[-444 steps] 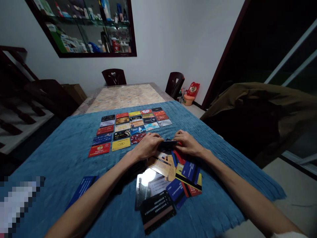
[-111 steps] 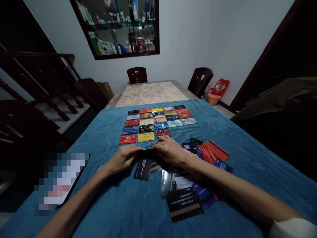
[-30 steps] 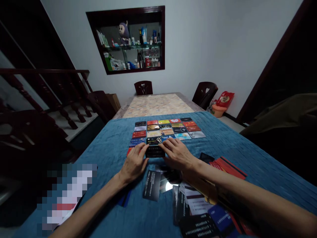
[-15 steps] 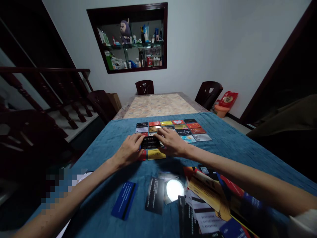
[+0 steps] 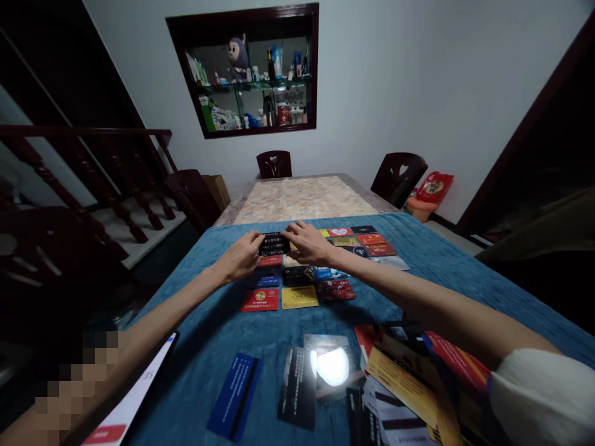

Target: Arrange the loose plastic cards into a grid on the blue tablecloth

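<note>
A long table (image 5: 304,197) with a pale, marbled stone top ran away from the camera, and its near half lay under a blue cloth (image 5: 195,303), soft and ribbed in fine ridges. On that cloth a grid of cards (image 5: 320,272) was laid out in tidy rows, flat plastic rectangles with rounded corners in red, yellow, blue, black and silver. The grid looked well advanced but not finished, judging by what lay nearer the camera: a loose heap of cards (image 5: 404,384) overlapping at all angles (several showing a magnetic stripe), plus three stragglers apart from it, a blue card (image 5: 233,396), a dark printed one (image 5: 297,387) and a glossy silver card (image 5: 331,367) throwing back a bright spot of lamp light. So a good part of the sorting was done and a fair pile was left.

Both arms reached far out over the grid's far left corner. The left hand (image 5: 239,257) and the right hand (image 5: 309,243) pinched one black card (image 5: 274,243) between them, each gripping a short end with fingertips and thumb, the card held level just above the far rows. It carried lines of small white print, too small to read.
</note>
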Tool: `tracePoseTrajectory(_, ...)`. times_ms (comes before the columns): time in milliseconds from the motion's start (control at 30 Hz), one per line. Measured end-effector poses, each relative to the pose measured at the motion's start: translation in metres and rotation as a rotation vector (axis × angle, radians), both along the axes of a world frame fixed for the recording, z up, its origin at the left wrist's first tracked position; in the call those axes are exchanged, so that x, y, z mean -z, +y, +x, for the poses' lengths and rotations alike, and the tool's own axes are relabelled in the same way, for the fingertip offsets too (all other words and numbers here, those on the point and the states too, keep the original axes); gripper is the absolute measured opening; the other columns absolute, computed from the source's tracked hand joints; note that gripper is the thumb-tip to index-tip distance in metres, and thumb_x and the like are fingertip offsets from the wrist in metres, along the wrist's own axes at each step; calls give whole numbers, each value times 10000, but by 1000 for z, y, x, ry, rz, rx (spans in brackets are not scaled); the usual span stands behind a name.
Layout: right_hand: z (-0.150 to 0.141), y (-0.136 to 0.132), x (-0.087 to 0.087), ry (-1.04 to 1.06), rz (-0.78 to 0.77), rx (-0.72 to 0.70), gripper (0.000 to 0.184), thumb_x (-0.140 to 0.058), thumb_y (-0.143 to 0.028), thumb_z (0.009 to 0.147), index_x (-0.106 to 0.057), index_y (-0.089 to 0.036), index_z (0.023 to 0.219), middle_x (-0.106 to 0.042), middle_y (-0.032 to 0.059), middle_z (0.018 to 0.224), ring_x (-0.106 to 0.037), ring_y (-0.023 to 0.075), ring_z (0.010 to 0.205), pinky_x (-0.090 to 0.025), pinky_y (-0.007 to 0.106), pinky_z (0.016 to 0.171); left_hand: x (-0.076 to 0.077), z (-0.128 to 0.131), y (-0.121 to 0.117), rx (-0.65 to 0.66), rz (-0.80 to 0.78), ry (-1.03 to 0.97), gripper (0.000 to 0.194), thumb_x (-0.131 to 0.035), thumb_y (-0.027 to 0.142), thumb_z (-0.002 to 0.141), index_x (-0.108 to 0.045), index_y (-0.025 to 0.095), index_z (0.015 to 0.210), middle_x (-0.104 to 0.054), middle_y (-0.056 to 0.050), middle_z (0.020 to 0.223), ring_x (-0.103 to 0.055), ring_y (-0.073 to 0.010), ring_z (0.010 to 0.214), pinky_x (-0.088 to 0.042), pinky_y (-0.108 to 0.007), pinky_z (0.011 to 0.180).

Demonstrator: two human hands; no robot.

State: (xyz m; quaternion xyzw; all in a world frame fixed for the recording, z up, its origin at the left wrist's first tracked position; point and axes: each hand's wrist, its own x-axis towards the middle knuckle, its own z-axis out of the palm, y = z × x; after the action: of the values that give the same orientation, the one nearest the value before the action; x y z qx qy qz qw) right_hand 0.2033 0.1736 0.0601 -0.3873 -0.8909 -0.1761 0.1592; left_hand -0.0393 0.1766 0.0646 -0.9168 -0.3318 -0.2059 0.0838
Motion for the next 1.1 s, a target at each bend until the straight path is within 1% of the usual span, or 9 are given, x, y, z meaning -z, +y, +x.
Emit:
tracePoseTrajectory(167, -8, 26, -2, -3, -57, 62, 420, -639, -319, 881, -587, -187, 1276, -577, 124, 1256, -471, 274, 1070, -419, 364, 807, 2, -3, 32, -43, -25, 24, 398, -587, 134, 782, -583, 151, 1179, -594, -124, 1136, -604, -243, 1028, -532, -385, 906)
tracePoseTrajectory(300, -15, 43, -1, -5, -98, 118, 420, -633, -322, 886, -600, -219, 1291, -582, 125, 1277, -471, 296, 1113, -437, 380, 802, 7, -4, 57, -83, -69, 19, 351, -604, 129, 748, -621, 163, 1097, -601, -99, 1096, -613, -231, 1004, -533, -352, 897)
tracePoseTrajectory(500, -25, 62, 1, -21, -170, 160, 358, -605, -312, 904, -641, -230, 1250, -593, 133, 1288, -468, 320, 1149, -448, 417, 837, 17, -4, 87, -136, -131, 9, 298, -602, 130, 714, -649, 153, 1007, -631, -103, 1045, -626, -249, 941, -547, -370, 859)
tracePoseTrajectory(700, -34, 83, 8, -31, -250, 222, 343, -569, -291, 913, -645, -245, 1245, -596, 122, 1298, -455, 321, 1191, -430, 424, 892, 25, -1, 111, -220, -194, 27, 248, -595, 110, 694, -671, 148, 927, -656, -100, 1022, -630, -245, 915, -541, -334, 839)
tracePoseTrajectory(833, -39, 97, 14, -47, -298, 251, 367, -553, -294, 906, -642, -260, 1260, -595, 124, 1313, -447, 329, 1205, -422, 429, 907, 31, 3, 125, -283, -230, 55, 244, -584, 90, 676, -689, 123, 893, -660, -113, 1015, -640, -254, 903, -536, -336, 841)
tracePoseTrajectory(1100, -46, 114, 21, -77, -369, 291, 390, -552, -277, 880, -652, -260, 1257, -621, 114, 1298, -447, 343, 1239, -417, 424, 914, 42, 5, 144, -377, -275, 109, 325, -572, 92, 669, -720, 128, 956, -677, -85, 1014, -634, -252, 956, -514, -324, 896)
